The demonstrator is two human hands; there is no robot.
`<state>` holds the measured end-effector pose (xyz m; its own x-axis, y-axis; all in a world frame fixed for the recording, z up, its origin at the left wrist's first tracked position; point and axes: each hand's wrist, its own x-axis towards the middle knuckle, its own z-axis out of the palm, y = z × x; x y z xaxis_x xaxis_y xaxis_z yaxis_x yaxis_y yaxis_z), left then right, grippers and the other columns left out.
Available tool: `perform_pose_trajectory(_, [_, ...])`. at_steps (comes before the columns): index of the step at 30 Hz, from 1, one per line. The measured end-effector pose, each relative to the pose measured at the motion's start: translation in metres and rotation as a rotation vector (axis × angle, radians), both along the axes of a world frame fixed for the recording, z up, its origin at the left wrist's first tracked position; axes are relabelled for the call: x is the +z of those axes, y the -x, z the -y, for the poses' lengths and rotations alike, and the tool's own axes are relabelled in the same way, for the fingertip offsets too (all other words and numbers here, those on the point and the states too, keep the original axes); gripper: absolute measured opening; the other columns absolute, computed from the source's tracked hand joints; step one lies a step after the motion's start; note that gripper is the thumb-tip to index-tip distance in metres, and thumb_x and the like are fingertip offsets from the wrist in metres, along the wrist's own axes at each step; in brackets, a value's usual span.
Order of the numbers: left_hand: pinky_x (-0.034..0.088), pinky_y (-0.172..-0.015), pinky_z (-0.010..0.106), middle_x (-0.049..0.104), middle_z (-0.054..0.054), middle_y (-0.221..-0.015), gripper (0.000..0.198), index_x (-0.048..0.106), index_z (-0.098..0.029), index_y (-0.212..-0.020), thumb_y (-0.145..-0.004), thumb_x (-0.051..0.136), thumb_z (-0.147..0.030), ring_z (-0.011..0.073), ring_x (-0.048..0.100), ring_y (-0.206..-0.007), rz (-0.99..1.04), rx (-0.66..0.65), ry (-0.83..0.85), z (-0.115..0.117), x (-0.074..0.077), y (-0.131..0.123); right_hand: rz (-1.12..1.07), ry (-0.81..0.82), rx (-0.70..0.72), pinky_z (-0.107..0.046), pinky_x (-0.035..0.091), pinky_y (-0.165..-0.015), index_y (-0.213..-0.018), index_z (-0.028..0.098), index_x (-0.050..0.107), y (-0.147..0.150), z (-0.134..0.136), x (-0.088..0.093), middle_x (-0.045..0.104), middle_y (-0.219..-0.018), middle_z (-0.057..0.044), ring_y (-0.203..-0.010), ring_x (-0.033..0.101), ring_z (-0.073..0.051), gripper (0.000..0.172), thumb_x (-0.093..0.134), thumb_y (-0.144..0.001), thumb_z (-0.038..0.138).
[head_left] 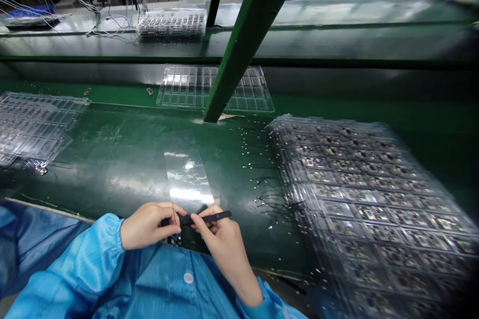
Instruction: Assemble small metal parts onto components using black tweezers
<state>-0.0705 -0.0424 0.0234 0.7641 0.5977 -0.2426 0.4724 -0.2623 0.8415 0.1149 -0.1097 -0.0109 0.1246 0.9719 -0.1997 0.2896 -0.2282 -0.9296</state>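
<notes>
At the near edge of the bench, my right hand [222, 234] is closed around slim black tweezers [219, 216], which point left toward my other hand. My left hand [151, 224] is pinched at the fingertips on a thin black cable [172, 192] that sticks up above the fingers. Just below these fingertips shows a small circuit board [175, 239], partly hidden by the hand. A clear plastic sheet [189, 172] lies flat on the green bench right beyond both hands.
Stacked clear trays of small circuit boards [359, 199] fill the right side, with several loose black cables [262, 199] beside them. More clear trays [41, 114] lie left. An empty-looking clear tray [187, 87] sits behind a slanting green post [247, 35].
</notes>
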Motion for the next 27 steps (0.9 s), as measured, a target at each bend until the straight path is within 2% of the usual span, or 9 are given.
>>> perform_pose_trajectory(5, [0.044,-0.081,0.023,0.066,0.006,-0.102,0.013,0.058,-0.016,-0.072,-0.083,0.054,-0.022,0.0168,0.060,-0.098,0.018,0.012,0.002,0.000,0.000,-0.001,-0.266,0.015,-0.078,-0.027,0.050,-0.052,-0.067,0.019,0.054,-0.003,0.000,0.002,0.063,-0.058,-0.002,-0.055,0.065,-0.019,0.025,0.063,-0.076,0.040])
perform_pose_trajectory(9, [0.044,-0.078,0.021,0.068,0.005,-0.089,0.014,0.058,-0.016,-0.068,-0.081,0.056,-0.020,0.0179,0.058,-0.104,0.026,0.000,0.046,-0.003,0.006,-0.003,-0.448,-0.046,-0.167,-0.025,0.051,-0.053,-0.064,0.017,0.056,-0.012,-0.002,0.003,0.061,-0.058,0.000,-0.053,0.062,-0.015,0.027,0.066,-0.074,0.039])
perform_pose_trajectory(11, [0.045,-0.074,0.021,0.068,0.005,-0.087,0.015,0.058,-0.015,-0.067,-0.080,0.057,-0.022,0.0180,0.060,-0.099,0.026,0.032,0.097,-0.006,0.009,-0.005,-0.499,-0.081,-0.232,-0.024,0.051,-0.053,-0.063,0.017,0.056,-0.018,-0.002,0.001,0.060,-0.057,0.001,-0.052,0.060,-0.014,0.027,0.067,-0.074,0.040])
perform_pose_trajectory(14, [0.047,-0.064,0.020,0.069,0.006,-0.089,0.016,0.059,-0.014,-0.072,-0.080,0.056,-0.027,0.0142,0.065,-0.074,0.013,0.140,0.233,-0.016,0.009,-0.015,-0.487,-0.127,-0.304,-0.024,0.051,-0.054,-0.063,0.017,0.056,-0.025,-0.003,-0.003,0.060,-0.057,0.001,-0.053,0.060,-0.014,0.027,0.067,-0.074,0.039])
perform_pose_trajectory(16, [0.046,-0.059,0.020,0.069,0.005,-0.080,0.016,0.059,-0.013,-0.078,-0.080,0.055,-0.028,0.0119,0.063,-0.062,0.005,0.191,0.318,-0.023,0.005,-0.024,-0.438,-0.146,-0.324,-0.025,0.051,-0.055,-0.065,0.017,0.057,-0.028,-0.003,-0.007,0.060,-0.057,0.000,-0.054,0.061,-0.014,0.025,0.067,-0.075,0.038])
perform_pose_trajectory(20, [0.043,-0.052,0.017,0.063,0.000,-0.059,0.017,0.058,-0.012,-0.080,-0.079,0.057,-0.029,0.0117,0.062,-0.056,-0.032,0.177,0.349,-0.035,-0.007,-0.038,-0.372,-0.145,-0.330,-0.025,0.051,-0.056,-0.066,0.018,0.057,-0.029,-0.004,-0.011,0.059,-0.058,0.001,-0.055,0.061,-0.015,0.024,0.066,-0.075,0.038])
perform_pose_trajectory(23, [0.042,-0.050,0.016,0.062,-0.001,-0.058,0.018,0.058,-0.013,-0.079,-0.078,0.057,-0.031,0.0110,0.061,-0.053,-0.040,0.151,0.364,-0.036,-0.013,-0.042,-0.336,-0.139,-0.335,-0.026,0.051,-0.057,-0.066,0.018,0.057,-0.027,-0.005,-0.010,0.060,-0.059,0.000,-0.056,0.062,-0.015,0.024,0.066,-0.075,0.038])
perform_pose_trajectory(27, [0.041,-0.048,0.016,0.061,-0.002,-0.058,0.018,0.058,-0.013,-0.079,-0.079,0.057,-0.030,0.0107,0.061,-0.054,-0.042,0.154,0.372,-0.036,-0.013,-0.042,-0.287,-0.122,-0.322,-0.028,0.051,-0.058,-0.067,0.018,0.057,-0.023,-0.005,-0.007,0.062,-0.060,-0.001,-0.058,0.063,-0.017,0.023,0.064,-0.077,0.037])
